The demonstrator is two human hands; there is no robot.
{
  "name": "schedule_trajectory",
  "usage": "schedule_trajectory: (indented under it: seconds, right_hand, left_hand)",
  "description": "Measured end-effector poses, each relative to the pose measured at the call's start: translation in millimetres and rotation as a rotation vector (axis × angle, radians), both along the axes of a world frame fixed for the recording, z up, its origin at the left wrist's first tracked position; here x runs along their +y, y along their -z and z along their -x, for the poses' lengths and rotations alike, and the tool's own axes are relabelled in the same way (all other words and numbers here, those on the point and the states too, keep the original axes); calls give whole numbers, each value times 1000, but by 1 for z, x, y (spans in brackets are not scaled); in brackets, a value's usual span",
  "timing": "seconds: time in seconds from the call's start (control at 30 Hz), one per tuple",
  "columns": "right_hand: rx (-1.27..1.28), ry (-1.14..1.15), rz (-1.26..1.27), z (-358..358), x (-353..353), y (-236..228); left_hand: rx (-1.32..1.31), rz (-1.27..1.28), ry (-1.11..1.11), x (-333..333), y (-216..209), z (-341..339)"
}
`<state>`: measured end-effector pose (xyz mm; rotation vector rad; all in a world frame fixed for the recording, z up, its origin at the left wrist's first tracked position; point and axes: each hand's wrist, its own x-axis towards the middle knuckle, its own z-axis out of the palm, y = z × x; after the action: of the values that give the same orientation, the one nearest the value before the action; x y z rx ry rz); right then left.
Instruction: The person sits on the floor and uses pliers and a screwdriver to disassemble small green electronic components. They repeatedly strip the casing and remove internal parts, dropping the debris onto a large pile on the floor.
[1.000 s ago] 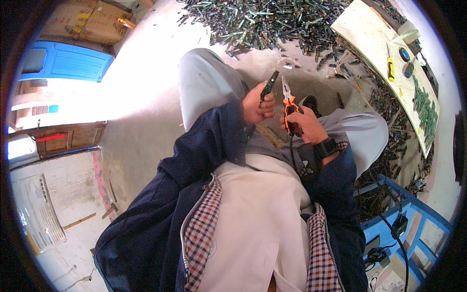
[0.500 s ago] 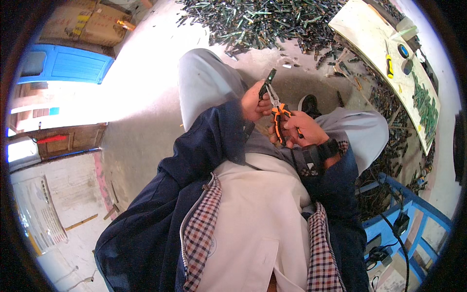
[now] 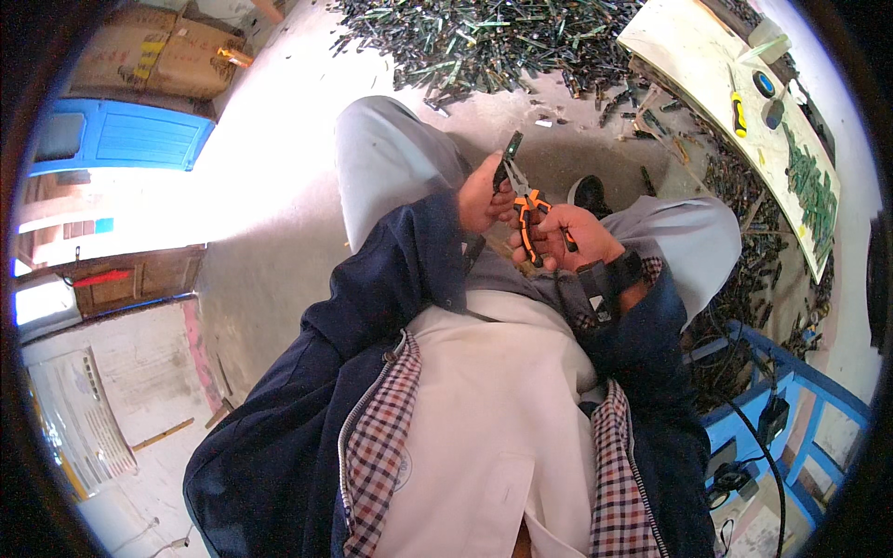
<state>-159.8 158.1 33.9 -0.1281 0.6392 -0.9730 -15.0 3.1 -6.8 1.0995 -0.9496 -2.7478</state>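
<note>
Left hand [image 3: 481, 197]: fingers closed round dark strip [image 3: 512, 149], just left of pliers' tips | Right hand [image 3: 581, 238]: wrapped round orange pliers [image 3: 526, 229] | Strip seemingly mid-work; green strips [image 3: 813, 200] at right look done, far heap [image 3: 484, 46] looks undone

The place looks like a workshop — orange-handled pliers [image 3: 526, 229], a screwdriver [image 3: 739, 115] on the pale surface [image 3: 684, 46], a heap of dark strips [image 3: 493, 46] on the floor [image 3: 270, 251].
</note>
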Motion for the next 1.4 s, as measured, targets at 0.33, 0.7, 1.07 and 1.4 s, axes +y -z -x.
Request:
schedule_trajectory:
  seconds: [0.33, 0.7, 1.07, 1.4]
  right_hand:
    - [-59, -44, -8, 3, -1, 28]
    - [68, -78, 159, 22, 3, 25]
    - [27, -139, 142, 35, 2, 46]
    - [192, -109, 5, 23, -2, 29]
  left_hand:
    - [-120, 70, 15, 5, 15, 3]
    - [-100, 97, 24, 7, 5, 2]
    - [-116, 148, 80, 10, 1, 0]
    - [-103, 113, 72, 10, 0, -1]
